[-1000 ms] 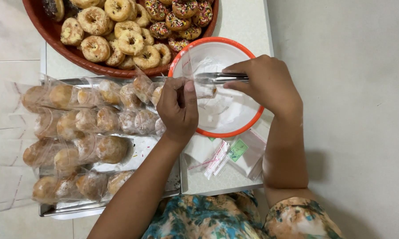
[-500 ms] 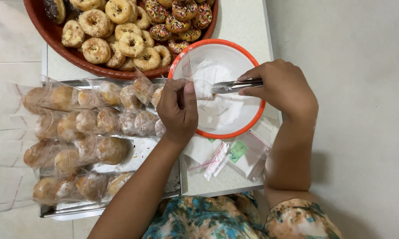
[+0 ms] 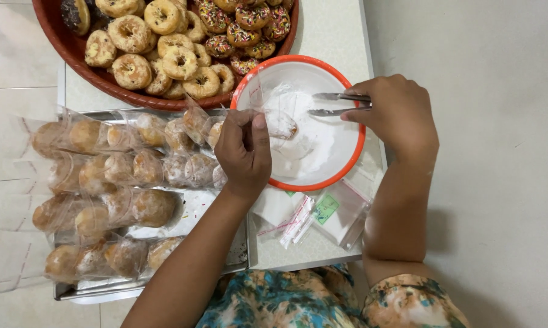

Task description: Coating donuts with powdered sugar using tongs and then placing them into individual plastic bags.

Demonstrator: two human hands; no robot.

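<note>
Nearest her lay flat empty plastic bags point(image 3: 322, 212). Further on, the left hand point(image 3: 245, 149) pinched a clear bag point(image 3: 268, 118) holding a sugared donut point(image 3: 281, 124) over the white bowl point(image 3: 347, 164) of powdered sugar; it looked light, soft and fragile, best held by the bag's edge. The right hand point(image 3: 398, 115) squeezed metal tongs point(image 3: 335, 103), tips apart. The tray of donuts point(image 3: 79, 58) beyond was cut off.
</note>
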